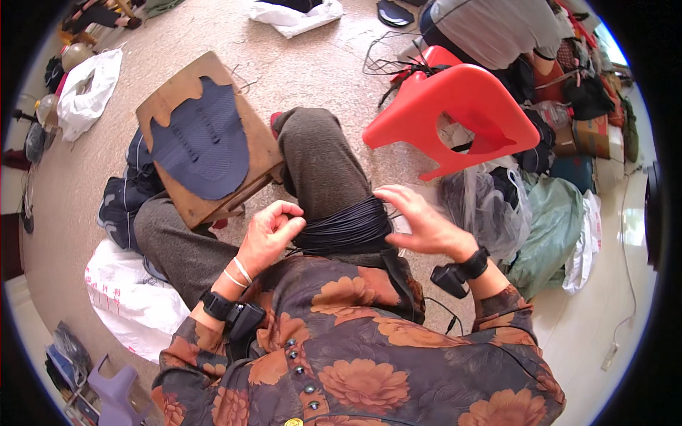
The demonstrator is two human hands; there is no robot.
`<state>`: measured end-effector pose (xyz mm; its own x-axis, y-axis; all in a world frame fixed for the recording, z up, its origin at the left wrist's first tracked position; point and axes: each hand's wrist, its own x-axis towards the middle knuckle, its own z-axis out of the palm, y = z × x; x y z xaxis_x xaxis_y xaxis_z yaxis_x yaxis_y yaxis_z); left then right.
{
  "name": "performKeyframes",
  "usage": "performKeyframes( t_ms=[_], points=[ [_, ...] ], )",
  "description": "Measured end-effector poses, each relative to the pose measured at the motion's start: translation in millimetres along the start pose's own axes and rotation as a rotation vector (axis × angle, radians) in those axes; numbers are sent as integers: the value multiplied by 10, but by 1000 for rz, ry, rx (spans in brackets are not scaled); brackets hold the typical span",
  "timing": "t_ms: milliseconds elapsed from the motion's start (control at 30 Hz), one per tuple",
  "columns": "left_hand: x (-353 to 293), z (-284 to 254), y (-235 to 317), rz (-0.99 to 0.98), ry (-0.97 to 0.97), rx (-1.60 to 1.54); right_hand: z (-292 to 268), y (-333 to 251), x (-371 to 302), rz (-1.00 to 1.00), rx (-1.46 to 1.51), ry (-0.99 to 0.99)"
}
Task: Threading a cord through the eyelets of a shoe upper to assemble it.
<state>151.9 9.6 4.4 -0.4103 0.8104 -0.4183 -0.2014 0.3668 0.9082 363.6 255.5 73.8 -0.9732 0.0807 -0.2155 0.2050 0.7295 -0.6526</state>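
Note:
A thick bundle of black cord lies across my right thigh, its many strands side by side. At its left end is my left hand, with the fingers curled in and the thumb pressed against them. Whatever those fingers hold, if anything, is too small to make out. My right hand is at the bundle's right end, fingers stretched and thumb apart. Its fingertips are close to the strands; whether they touch cannot be told. Ahead on the left, a dark blue textile piece with two rows of slits lies on a wooden stool.
A red plastic stool lies tipped over ahead right, black cords at its far end. Plastic bags crowd the right side. A white sack sits at my left. Another person bends over at the far right.

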Motion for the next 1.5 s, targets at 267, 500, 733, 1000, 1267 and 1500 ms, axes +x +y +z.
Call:
performKeyframes(
  t_ms=[267, 500, 733, 1000, 1267, 1500],
  points=[
    [54, 275, 255, 469, -25, 849, 463, 203, -29, -38, -150, 241],
    [246, 637, 641, 697, -17, 964, 478, 450, 156, -148, -61, 318],
    [457, 884, 760, 518, -36, 761, -248, 40, 447, -276, -114, 255],
    [443, 581, 1170, 209, -97, 261, -392, 431, 435, -247, 136, 353],
    [431, 485, 1195, 313, 75, 257, -138, 1021, 176, 24, 232, 378],
    [417, 602, 1289, 364, 110, 317, 993, 1203, 36, 164, 393, 165]
  ],
)
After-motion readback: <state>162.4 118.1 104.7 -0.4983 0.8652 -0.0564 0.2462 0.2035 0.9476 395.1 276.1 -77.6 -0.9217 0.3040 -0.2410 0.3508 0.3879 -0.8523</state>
